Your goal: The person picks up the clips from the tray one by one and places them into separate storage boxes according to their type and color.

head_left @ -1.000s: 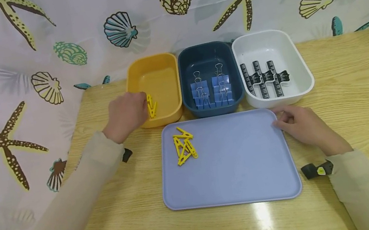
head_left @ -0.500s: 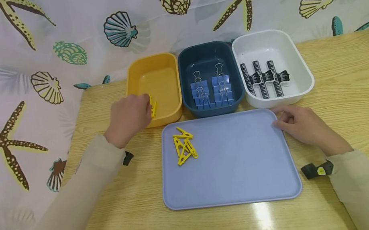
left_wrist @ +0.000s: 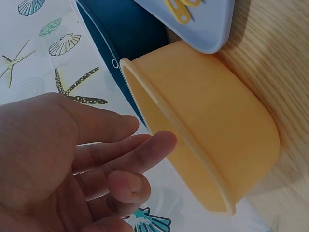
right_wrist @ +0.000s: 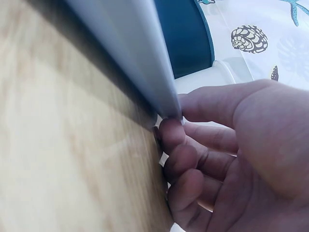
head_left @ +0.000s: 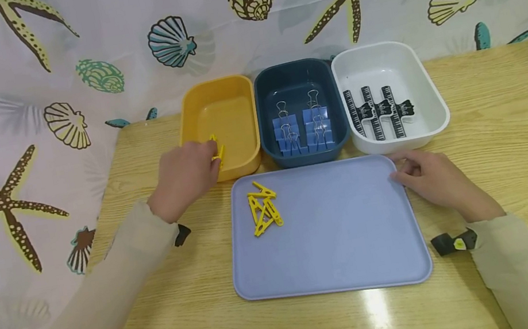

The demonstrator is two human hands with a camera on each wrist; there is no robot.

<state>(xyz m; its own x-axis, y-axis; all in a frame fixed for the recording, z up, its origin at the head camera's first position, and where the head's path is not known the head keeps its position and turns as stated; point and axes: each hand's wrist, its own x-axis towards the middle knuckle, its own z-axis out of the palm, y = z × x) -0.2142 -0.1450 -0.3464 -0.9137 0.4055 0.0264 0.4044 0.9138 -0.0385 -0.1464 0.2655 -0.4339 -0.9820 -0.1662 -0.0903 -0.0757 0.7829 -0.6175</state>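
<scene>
My left hand (head_left: 186, 174) is over the near left rim of the yellow bin (head_left: 227, 101). In the left wrist view its fingers (left_wrist: 154, 150) are loosely bent beside the bin's rim, with nothing between them. Yellow clothespins (head_left: 222, 154) lie in the bin right by the fingertips, partly hidden by the hand. On the far left of the blue-grey tray (head_left: 342, 227) sits a small pile of yellow clothespins (head_left: 263, 211). My right hand (head_left: 435, 182) pinches the tray's far right corner, thumb on the rim and curled fingers beneath, as the right wrist view shows.
A dark blue bin (head_left: 294, 78) with blue binder clips (head_left: 318, 129) adjoins the yellow one. Beside it, a white bin (head_left: 434, 101) has three black-and-white clips (head_left: 394, 113). The bins line the back of the wooden table (head_left: 516, 134), before a seashell-print cloth (head_left: 115, 26).
My left hand has drawn slightly toward me at the yellow bin, and its thumb now shows apart from the other fingers. The right hand and the tray have stayed still.
</scene>
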